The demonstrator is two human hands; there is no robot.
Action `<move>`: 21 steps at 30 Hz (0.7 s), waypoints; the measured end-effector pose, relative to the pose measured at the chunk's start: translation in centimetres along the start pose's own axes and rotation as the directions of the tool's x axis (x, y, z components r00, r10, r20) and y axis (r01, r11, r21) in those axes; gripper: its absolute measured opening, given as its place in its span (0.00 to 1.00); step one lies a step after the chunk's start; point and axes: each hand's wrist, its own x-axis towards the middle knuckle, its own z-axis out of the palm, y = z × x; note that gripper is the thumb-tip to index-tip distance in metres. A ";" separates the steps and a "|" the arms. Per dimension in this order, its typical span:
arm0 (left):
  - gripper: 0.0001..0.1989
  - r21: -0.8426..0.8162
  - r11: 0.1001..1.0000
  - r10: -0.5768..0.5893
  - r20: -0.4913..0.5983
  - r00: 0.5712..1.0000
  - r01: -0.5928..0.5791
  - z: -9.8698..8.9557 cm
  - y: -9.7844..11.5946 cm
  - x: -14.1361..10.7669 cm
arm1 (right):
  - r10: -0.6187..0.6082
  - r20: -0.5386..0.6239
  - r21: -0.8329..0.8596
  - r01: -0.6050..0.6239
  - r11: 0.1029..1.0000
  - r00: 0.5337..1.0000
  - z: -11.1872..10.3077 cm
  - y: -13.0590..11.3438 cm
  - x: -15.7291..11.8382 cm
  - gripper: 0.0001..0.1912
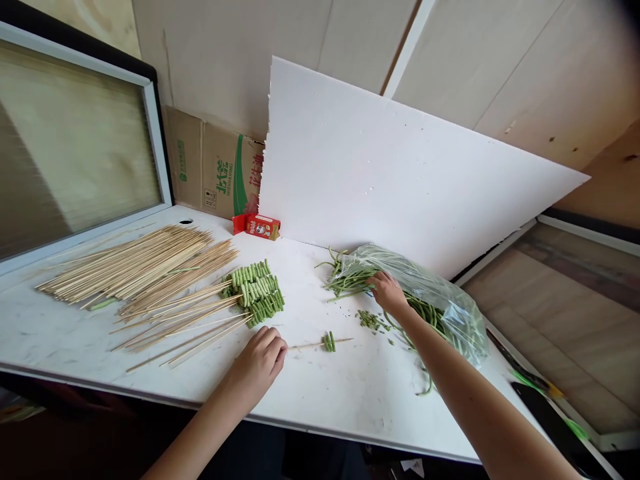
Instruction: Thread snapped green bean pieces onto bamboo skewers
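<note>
My left hand is closed around a thin bamboo skewer, which points right just above the table. Two short cut pieces of green bean are threaded on it near the tip. On the right, my right hand has its fingers curled onto long green beans at the mouth of a clear plastic bag; its fingertips are partly hidden. Finished bean skewers lie stacked left of centre, their bare sticks pointing left.
Many loose bamboo skewers cover the table's left side. Bean trimmings lie below the bag. A small red box and a cardboard carton stand at the back, beside a leaning white board. A dark flat object lies at right.
</note>
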 end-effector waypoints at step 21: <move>0.10 -0.002 1.000 0.030 0.021 0.999 -0.030 -0.3 -0.2 0.1 | 0.232 -0.310 0.037 -0.232 0.972 0.922 -12.2 6.4 -2.3 0.18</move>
